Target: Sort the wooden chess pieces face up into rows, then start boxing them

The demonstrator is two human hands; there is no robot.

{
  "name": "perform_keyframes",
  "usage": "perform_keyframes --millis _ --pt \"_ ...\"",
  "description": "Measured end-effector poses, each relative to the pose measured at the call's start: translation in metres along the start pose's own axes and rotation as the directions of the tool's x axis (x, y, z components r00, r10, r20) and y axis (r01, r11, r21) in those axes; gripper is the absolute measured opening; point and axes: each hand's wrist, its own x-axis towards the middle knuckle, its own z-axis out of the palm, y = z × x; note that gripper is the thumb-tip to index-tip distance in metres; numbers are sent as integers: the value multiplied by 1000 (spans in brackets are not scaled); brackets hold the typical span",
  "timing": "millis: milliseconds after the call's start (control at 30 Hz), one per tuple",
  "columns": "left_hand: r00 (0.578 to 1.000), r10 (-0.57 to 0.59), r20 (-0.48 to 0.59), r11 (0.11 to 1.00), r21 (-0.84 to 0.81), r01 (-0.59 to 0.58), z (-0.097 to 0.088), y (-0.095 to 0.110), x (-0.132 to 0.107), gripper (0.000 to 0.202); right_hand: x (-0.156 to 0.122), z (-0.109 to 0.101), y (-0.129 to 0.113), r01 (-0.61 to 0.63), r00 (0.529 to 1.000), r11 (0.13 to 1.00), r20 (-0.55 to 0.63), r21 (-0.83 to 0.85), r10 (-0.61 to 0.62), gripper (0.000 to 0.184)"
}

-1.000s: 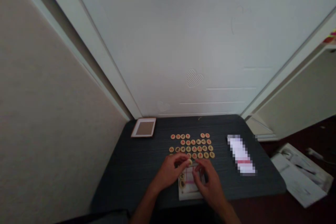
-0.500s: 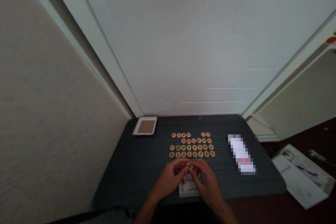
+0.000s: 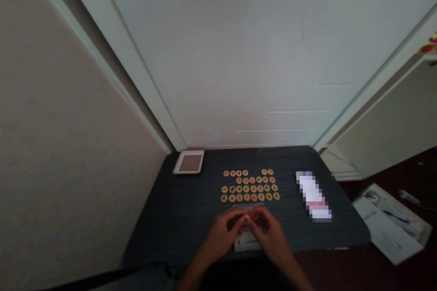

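Note:
Between the fingertips of both hands is a round Chinese chess piece (image 3: 246, 218), mostly covered by fingers. My left hand (image 3: 223, 229) pinches it from the left, and my right hand (image 3: 268, 229) pinches it from the right. Below them lies a flat, pale box or tray (image 3: 246, 244) at the table's near edge; the hands hide much of it. Just beyond the hands, more Chinese chess pieces (image 3: 246, 198) with red or dark characters lie flat in several rows. Gaps show in the two farther rows.
The dark table (image 3: 177, 218) stands against a white door (image 3: 218, 54). A white-rimmed tray (image 3: 189, 163) sits at its far left corner. A blurred-out, pale oblong thing (image 3: 313, 196) lies on the right. An open white box (image 3: 392, 223) is on the floor at right.
The held piece has turned from showing its marked face to nearly edge-on between the fingers. The hands stay close together over the pale box. The camera view has shifted slightly.

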Motion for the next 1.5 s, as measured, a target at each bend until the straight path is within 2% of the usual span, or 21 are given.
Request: perform_keyframes --millis 233,400,600,867,1067,1333,1500 --pt "999 -48 19 998 -30 48 -2 -10 -18 32 -7 -3 -1 16 1000 997 27 -77 -14 28" --pt "995 -89 -45 987 129 94 -7 -24 -33 31 -13 -8 7 49 999 991 -7 -127 -50 26" --pt "996 -86 10 964 253 81 -4 -40 -48 36 -20 -6 11 30 999 976 30 -215 -24 22" --pt "996 -76 55 944 326 53 -3 -41 -46 31 -17 7 18 -36 991 965 117 -258 68 13" --pt "994 -85 69 942 332 58 -5 -37 -45 28 -18 11 12 -81 988 958 107 -276 114 8" --pt "996 -76 47 946 319 57 -2 -40 -45 27 -15 14 16 -95 979 936 140 -339 150 9" --pt "998 -57 40 948 314 41 -1 -41 -46 25 -15 17 20 -58 986 931 122 -360 109 9"
